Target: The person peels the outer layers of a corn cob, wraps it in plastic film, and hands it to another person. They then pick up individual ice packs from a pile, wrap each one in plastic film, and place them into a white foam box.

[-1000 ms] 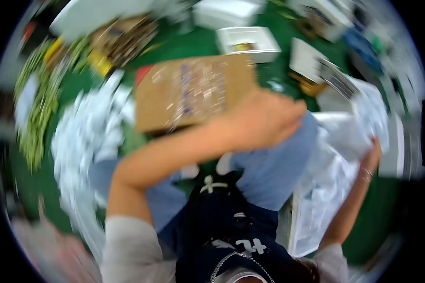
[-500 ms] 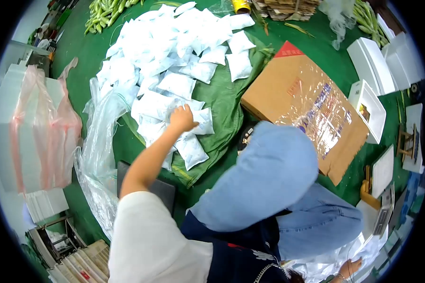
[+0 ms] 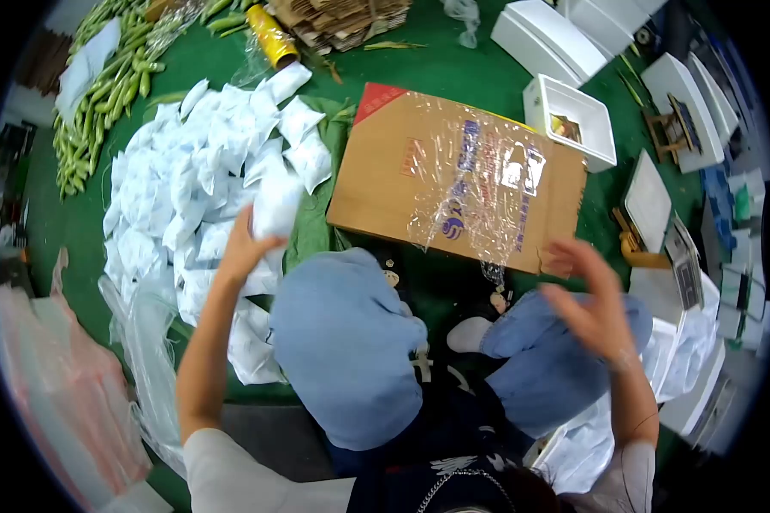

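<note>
My left hand (image 3: 250, 246) is at the near right side of a heap of white, pillow-shaped packs (image 3: 167, 184) that look like ice packs. A motion-smeared white pack (image 3: 277, 202) sits between its thumb and fingers. My right hand (image 3: 592, 297) is raised over my right knee, near the lower right corner of a cardboard box (image 3: 376, 167). It is blurred, but its fingers are spread and nothing shows in them. Part of a green woven sheet (image 3: 310, 229) shows between the packs and the box.
White foam boxes (image 3: 549, 43) stand at the back right, one small open box (image 3: 603, 141) with something yellow inside. Green corn cobs (image 3: 103, 107), a yellow roll (image 3: 271, 36) and flattened cardboard (image 3: 342, 19) lie at the back. Clear plastic (image 3: 150, 342) and a pinkish bag (image 3: 60, 376) are at left.
My view has turned right. My right hand has come up from the packs at the lower right to above my knee. My left hand has lifted, with a pack at its fingers.
</note>
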### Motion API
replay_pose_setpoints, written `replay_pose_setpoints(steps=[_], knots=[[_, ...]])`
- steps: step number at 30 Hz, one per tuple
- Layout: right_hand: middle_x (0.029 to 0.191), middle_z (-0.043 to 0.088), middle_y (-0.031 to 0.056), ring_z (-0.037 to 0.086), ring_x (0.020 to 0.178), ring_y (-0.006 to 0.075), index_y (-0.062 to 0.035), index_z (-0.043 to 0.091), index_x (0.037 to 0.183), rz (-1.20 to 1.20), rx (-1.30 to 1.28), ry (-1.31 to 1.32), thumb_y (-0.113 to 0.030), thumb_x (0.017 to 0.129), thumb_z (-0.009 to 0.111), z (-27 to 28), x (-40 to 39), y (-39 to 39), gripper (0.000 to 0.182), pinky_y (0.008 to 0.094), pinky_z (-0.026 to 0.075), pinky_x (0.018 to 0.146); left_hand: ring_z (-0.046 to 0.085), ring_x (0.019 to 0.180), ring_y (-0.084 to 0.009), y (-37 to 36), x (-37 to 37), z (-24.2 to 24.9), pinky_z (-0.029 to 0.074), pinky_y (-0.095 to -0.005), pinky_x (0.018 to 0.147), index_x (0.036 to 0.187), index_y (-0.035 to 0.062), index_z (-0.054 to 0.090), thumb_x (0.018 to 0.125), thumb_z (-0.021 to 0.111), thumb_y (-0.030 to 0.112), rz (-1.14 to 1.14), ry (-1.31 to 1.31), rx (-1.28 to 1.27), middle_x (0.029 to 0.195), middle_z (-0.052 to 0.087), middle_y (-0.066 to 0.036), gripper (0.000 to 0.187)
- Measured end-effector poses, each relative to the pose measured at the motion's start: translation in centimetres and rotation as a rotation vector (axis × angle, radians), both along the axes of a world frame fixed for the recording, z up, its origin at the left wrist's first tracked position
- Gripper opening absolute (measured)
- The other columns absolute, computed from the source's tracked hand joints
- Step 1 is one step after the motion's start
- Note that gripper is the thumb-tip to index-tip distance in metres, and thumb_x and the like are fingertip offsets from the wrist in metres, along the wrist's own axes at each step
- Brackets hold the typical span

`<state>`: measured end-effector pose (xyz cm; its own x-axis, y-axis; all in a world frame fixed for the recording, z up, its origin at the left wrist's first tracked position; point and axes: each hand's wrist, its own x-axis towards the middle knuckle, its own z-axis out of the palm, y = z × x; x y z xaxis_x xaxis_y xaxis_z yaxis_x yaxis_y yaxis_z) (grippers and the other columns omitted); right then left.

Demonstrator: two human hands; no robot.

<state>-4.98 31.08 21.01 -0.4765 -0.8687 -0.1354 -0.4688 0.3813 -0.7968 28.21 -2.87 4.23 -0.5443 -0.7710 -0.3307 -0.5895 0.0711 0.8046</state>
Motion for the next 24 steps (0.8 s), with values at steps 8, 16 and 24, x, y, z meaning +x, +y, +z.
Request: replay_pose_setpoints(steps=[8, 16, 24], knots=[[0.129, 0.045, 0.0147, 0.049, 0.119, 0.0257, -0.0011, 0.024, 0.140, -0.075, -0.608, -0.726, -0.022, 0.070, 0.081, -5.9, 1.5, -13.5, 0.093, 0.0382, 0.041, 0.100, 0.048, 0.121, -0.0220, 6.2, -21.6, 12.9, 0.037, -0.0343, 0.103, 0.138, -0.0005, 0.038, 0.097, 0.049, 0.035, -0.819, 0.385, 0.225, 0.128, 0.051, -0.015, 0.055], [0.126, 0.048, 0.0170, 0.049, 0.115, 0.0329, -0.0035, 0.028, 0.141, -0.216, -0.272, 0.289, -0.023, 0.051, 0.080, -16.0, -6.7, -11.0, 0.105, 0.0434, 0.037, 0.100, 0.066, 0.084, -0.0387, 10.3, -19.8, -2.6, 0.052, -0.0458, 0.077, 0.101, -0.0004, 0.064, 0.087, 0.055, 0.056, -0.502, -0.486, -0.468, 0.091, 0.068, -0.021, 0.058], [0.135, 0.041, 0.0180, 0.039, 0.126, 0.0365, -0.0068, 0.026, 0.144, -0.183, -0.067, 0.390, -0.028, 0.048, 0.081, -22.4, -3.8, -7.8, 0.112, 0.0499, 0.023, 0.108, 0.056, 0.056, -0.0223, 9.7, -18.4, -4.9, 0.047, -0.0321, 0.054, 0.085, 0.0057, 0.060, 0.089, 0.052, 0.028, -0.291, -0.210, 0.336, 0.065, 0.057, -0.008, 0.024]])
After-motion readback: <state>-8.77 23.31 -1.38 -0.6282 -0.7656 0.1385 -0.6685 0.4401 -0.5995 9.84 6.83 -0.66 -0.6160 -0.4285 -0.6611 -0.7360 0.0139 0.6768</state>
